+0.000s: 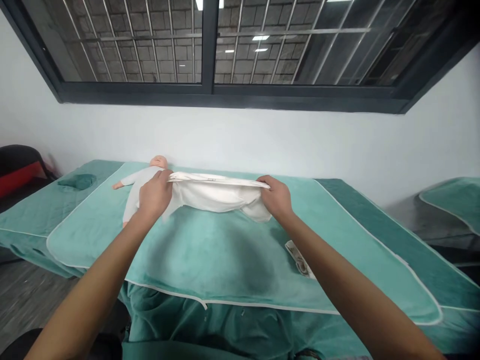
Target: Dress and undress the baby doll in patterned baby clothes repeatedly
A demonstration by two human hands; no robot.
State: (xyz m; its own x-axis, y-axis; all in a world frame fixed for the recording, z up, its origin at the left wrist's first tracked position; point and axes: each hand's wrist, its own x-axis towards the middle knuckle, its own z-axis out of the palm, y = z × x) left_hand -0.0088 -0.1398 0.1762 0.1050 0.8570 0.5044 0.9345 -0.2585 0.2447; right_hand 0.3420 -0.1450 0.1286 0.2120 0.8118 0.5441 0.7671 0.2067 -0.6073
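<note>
**Holding a white cloth [213, 195] stretched above a teal mat [210, 265]**

Grasps one end of the cloth's upper edge in the left hand [155, 195] and the other end in the right hand [276, 197], with fingers curled over the fabric at both ends. Keeps that edge almost straight, sloping a little lower toward the right hand, with loose folds hanging beneath. Looks lifted off the mat, judging by the soft shadows below.

To do this well, pull evenly from both ends, firmly enough to flatten the bunched edge but not enough to strain the fabric. Level the edge by raising the right hand slightly. Grip close to the ends, to avoid trapping extra layers under the fingers. Let the lower folds drop freely, without twisting.

Mind the doll [140, 182] lying on the mat beside the left hand, and keep hanging fabric from catching on it. Cannot tell from this angle whether already touching. Take care also around the small folded item [299, 259] near the right forearm, partly hidden behind it.
</note>
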